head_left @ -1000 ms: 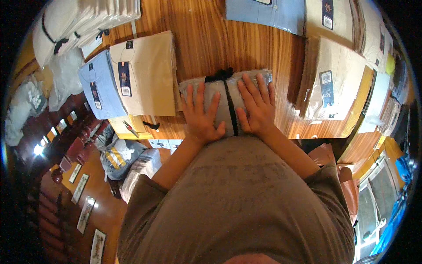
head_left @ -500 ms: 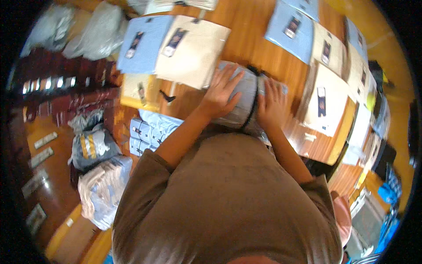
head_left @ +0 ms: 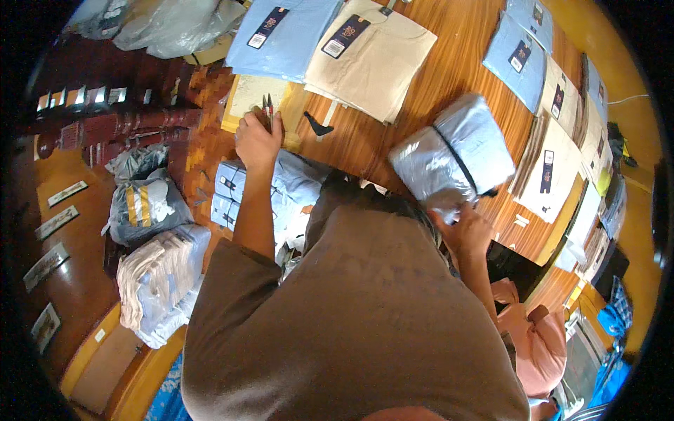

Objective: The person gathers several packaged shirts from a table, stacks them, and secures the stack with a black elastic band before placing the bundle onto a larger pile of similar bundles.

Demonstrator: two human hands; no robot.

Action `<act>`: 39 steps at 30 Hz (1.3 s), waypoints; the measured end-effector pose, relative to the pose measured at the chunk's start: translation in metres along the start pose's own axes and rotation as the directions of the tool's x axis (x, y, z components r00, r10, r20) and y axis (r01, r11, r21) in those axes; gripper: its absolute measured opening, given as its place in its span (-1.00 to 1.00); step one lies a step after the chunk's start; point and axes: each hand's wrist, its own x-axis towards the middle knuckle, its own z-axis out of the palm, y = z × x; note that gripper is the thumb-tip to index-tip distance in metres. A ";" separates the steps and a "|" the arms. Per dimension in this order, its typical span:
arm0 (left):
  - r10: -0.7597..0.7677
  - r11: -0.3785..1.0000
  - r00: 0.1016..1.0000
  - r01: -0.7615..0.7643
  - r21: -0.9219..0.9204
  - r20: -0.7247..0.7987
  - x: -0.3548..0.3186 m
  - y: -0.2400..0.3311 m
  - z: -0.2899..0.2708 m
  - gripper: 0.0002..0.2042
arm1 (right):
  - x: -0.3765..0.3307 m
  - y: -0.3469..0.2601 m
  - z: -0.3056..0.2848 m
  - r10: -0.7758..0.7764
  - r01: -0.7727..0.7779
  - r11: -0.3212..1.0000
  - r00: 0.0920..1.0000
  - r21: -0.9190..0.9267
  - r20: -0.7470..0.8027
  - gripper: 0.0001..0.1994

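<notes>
A bundle of light blue folded clothing point(head_left: 484, 144) in clear plastic, with a black band round its middle, lies tilted on the wooden table in front of me. At its near edge my right hand point(head_left: 469, 230) is closed, fingers pinching the plastic wrapping close to the band. Out to the left, my left hand point(head_left: 258, 142) is closed round a small pair of scissors point(head_left: 267, 105), whose pointed blades stick up past the fingers. That hand is over the edge of a yellow-bordered sheet point(head_left: 246, 98). A black strip point(head_left: 318, 126) lies on the table to its right.
Beige folded shirts point(head_left: 372, 63) and blue folded shirts point(head_left: 281, 31) with dark tags lie ahead. More tagged stacks point(head_left: 547, 165) stand at the right. Blue banded bundles point(head_left: 228, 186) sit below my left arm. Bagged clothes point(head_left: 158, 281) lie at far left.
Both hands were flat on the bundle. My left hand has moved left and now holds scissors. My right hand has closed at the bundle's near edge, and the bundle sits turned further right.
</notes>
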 end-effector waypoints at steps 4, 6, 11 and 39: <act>0.084 0.988 0.977 -0.108 0.109 0.198 0.013 -0.004 -0.004 -0.60 | 0.024 -0.027 0.049 -0.188 0.220 0.959 0.965 0.177 -0.181 -0.41; 0.094 0.986 0.964 -0.124 0.109 0.251 0.019 0.000 -0.010 -0.63 | 0.037 -0.055 0.047 -0.193 0.257 0.924 0.953 0.284 -0.235 -0.59; -0.010 0.998 0.969 0.025 -0.057 0.246 0.013 -0.014 0.000 -0.67 | 0.055 -0.072 0.046 -0.375 0.489 0.842 0.834 0.226 -0.406 -0.74; 0.503 0.628 0.226 0.569 -0.532 0.835 -0.243 0.275 -0.030 -0.61 | -0.022 0.115 0.124 -0.118 0.068 -0.319 0.987 0.945 -0.110 -0.47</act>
